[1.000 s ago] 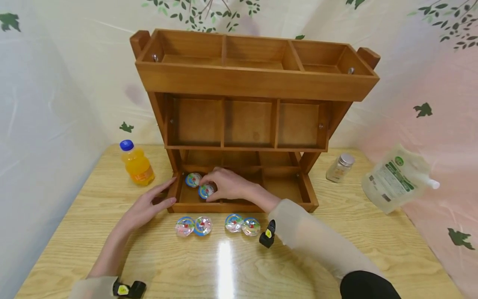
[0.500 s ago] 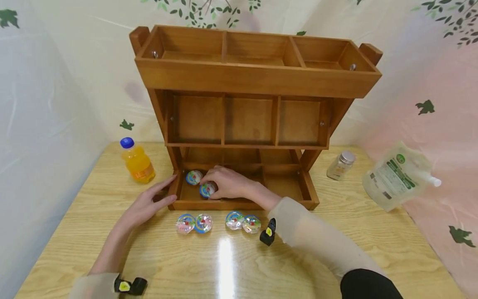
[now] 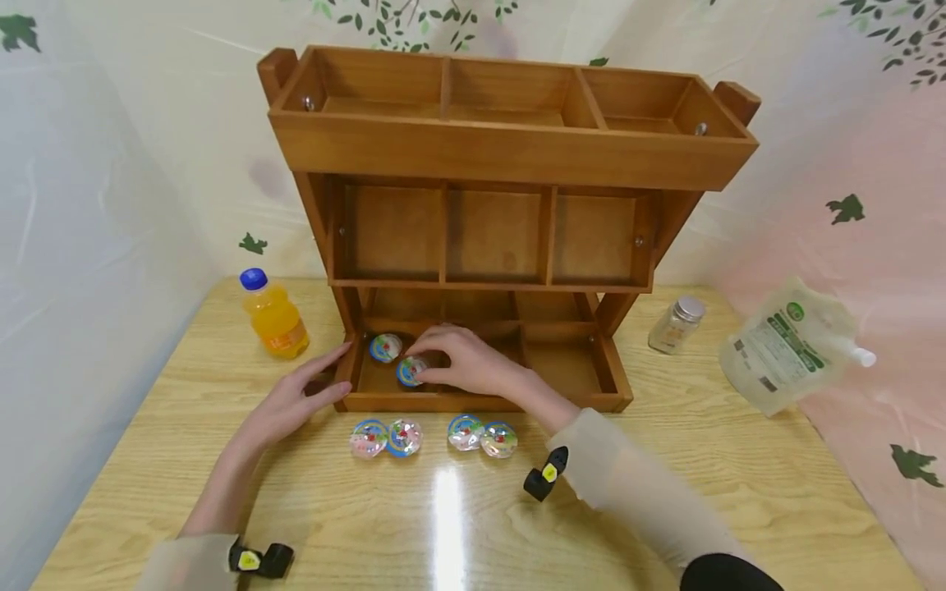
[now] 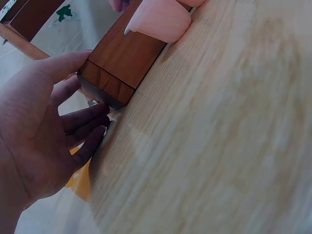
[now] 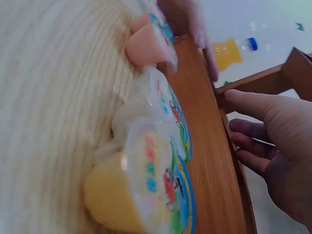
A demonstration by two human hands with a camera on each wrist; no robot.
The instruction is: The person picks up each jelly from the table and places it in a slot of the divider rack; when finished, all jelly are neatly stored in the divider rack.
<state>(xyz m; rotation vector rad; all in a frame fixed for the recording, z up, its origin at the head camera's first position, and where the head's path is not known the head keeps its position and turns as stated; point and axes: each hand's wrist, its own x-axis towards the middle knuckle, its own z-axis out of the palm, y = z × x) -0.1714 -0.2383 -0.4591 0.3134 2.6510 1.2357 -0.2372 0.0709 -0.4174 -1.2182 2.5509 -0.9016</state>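
A jelly cup (image 3: 408,371) with a blue-rimmed printed lid sits in the lower left compartment of a brown wooden rack (image 3: 473,148). Behind it, in the same compartment, lies a second jelly cup (image 3: 385,349). My right hand (image 3: 469,361) arches over the front one, thumb tip at its lid edge and fingers spread from the thumb. In the right wrist view the rack's front wall hides that cup from the right hand (image 5: 287,141). My left hand (image 3: 284,406) touches the rack's lower left end, fingers loosely extended along its side, thumb near the front corner.
Along the rack's front stand two pairs of jelly cups, including a pink one (image 3: 368,439) and a yellow one (image 5: 112,195). An orange juice bottle (image 3: 277,320) is at left. A glass jar (image 3: 676,326) and a spouted pouch (image 3: 787,353) are at right.
My right hand has loosened around the front jelly cup and shifted slightly right, its fingers lifting away. The left hand stays at the rack's end. The head view has tilted slightly.
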